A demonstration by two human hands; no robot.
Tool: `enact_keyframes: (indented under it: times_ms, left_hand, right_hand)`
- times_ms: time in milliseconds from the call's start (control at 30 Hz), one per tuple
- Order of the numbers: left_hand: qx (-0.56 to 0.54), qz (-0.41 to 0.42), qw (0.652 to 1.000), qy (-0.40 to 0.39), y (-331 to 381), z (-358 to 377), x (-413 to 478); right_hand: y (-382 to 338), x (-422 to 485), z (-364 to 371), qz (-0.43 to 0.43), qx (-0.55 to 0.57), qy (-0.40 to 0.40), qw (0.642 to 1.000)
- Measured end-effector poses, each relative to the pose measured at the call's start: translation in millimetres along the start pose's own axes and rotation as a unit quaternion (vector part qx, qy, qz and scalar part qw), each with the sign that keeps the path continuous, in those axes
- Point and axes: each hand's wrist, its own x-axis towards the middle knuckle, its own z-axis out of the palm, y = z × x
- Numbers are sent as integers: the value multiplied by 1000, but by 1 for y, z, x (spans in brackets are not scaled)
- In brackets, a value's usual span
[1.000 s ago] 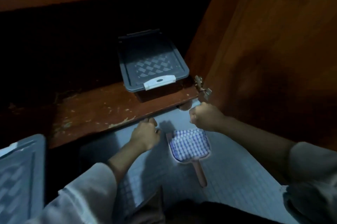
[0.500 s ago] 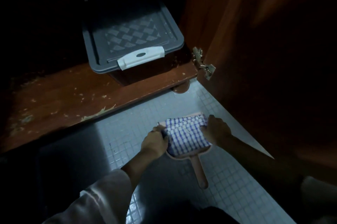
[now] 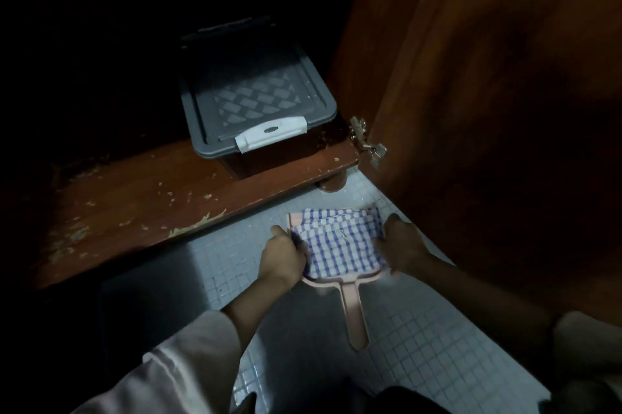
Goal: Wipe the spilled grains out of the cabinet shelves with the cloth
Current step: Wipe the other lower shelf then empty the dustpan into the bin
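Between the fingers (image 3: pixel 281 232), the cloth (image 3: pixel 340 245)

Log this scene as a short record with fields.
Cloth: blue-and-white checked cloth, lying in the pink plastic dustpan on the white tiled floor
Hands: left hand and right hand grip the cloth's two sides
Shelf: wooden cabinet shelf, pale spilled grains scattered along it
Box: grey lidded plastic box standing on the shelf
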Motion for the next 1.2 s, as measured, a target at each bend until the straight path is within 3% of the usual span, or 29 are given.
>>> enact_keyframes:
  times_ms: [233, 500, 633, 900, 1200]
  left_hand:
    - [-72, 51, 991, 105, 17, -79, -59]
    - [-138, 55, 966, 213, 12, -195, -118]
    - [-154, 61, 954, 251, -14, -250, -149]
    - [-135, -26, 947, 291, -129, -326, -194]
    - [-63, -122, 952, 273, -241, -318, -226]
  right_hand:
    - [-52, -59, -73, -82, 81, 69, 991]
    - [-144, -136, -144, -169, 127, 82, 974]
    - [-197, -173, -158, -206, 135, 52, 968]
    - [-302, -225, -90, -268, 82, -101, 955]
    - [-341, -260, 14, -297, -6, -179, 938]
